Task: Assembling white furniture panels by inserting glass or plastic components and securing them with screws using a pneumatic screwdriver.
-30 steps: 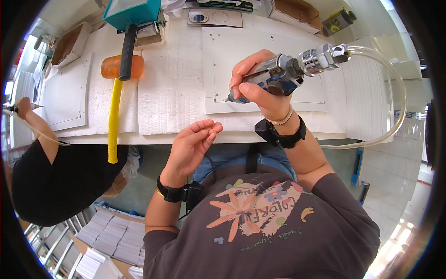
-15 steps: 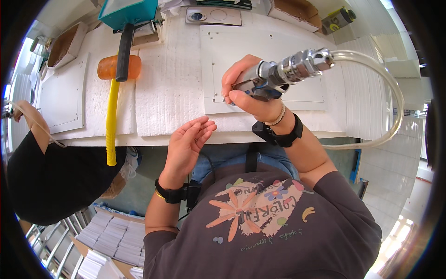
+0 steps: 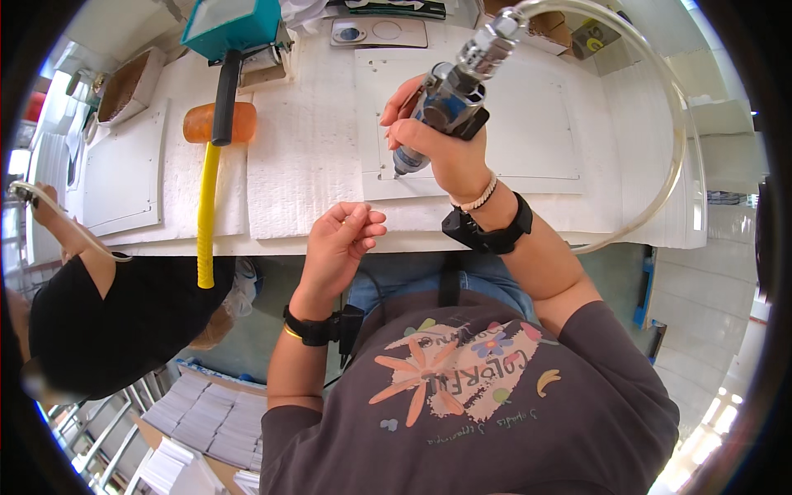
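At the far left a co-worker in a black top [image 3: 99, 322] bends over the bench edge, an arm raised beside a separate white panel [image 3: 120, 173]; that person's hands play no part in the work here. Next along lies a mallet [image 3: 213, 140] with an orange head and a yellow-and-black handle, flat on the white padded mat [image 3: 305, 148], just below a teal box [image 3: 233, 25]; it sits where it sat a second ago. The left hand [image 3: 342, 243] hovers at the near edge of the bench, fingers curled loosely inward with thumb and fingertips close together; whether they pinch something small I cannot tell. It has drawn slightly toward the body since the earlier views, where it was more open. The bigger change is on the right: the right hand [image 3: 437, 148] is wrapped firmly round the air tool [image 3: 450, 95], which was lying nearly level a second ago and is now tipped upright, its tip touching the white sheet [image 3: 528, 140] near that sheet's lower left corner. The clear hose [image 3: 681, 140] loops from the tool's top round to the right. My reading is that the tool has gone from being carried to being set on a spot on the sheet, so a fastening or drilling step looks to be starting.
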